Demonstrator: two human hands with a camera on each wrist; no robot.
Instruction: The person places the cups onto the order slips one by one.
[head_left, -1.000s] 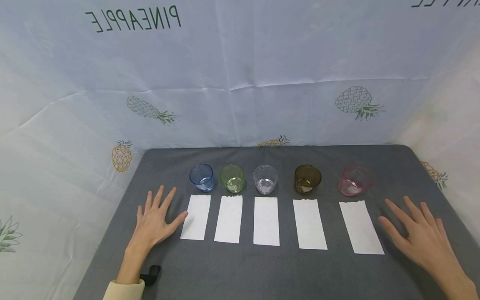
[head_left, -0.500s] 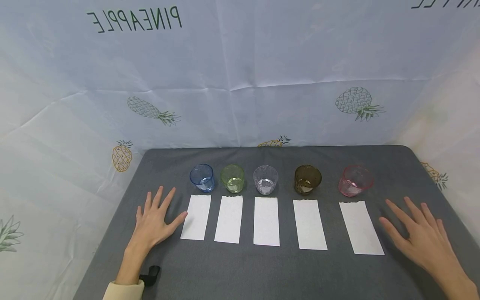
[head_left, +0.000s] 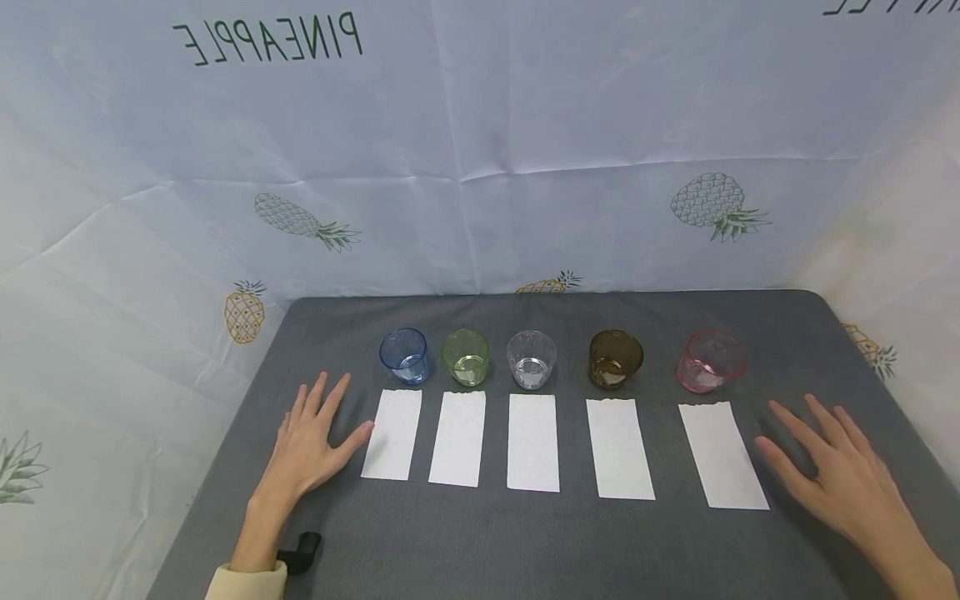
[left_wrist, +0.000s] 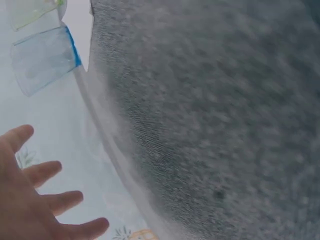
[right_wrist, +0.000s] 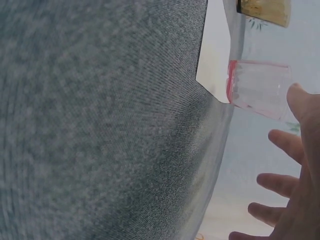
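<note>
Head view: the fingers (head_left: 334, 397) of the left hand (head_left: 303, 450) are spread, its thumb tip just beside the leftmost paper (head_left: 392, 433); whether it touches I cannot tell. On the right hand (head_left: 847, 483) the fingers are spread as well, with the rightmost paper (head_left: 723, 454) near its thumb. Beyond that paper stands a pink glass (head_left: 705, 367), and beyond the leftmost paper a blue glass (head_left: 405, 357). Between these two, in the same row, come a green glass (head_left: 465, 357), a clear glass (head_left: 531, 358) and a brown glass (head_left: 615, 357), each with its own white paper (head_left: 533, 442) on the near side. All five glasses stand upright, mouths up, apart from the fingers; their bottoms show through the sides, but whether any holds clear liquid cannot be told. They share a grey table (head_left: 487, 550), in front of a pale cloth (head_left: 480, 108) with pineapple prints (head_left: 243, 317).
</note>
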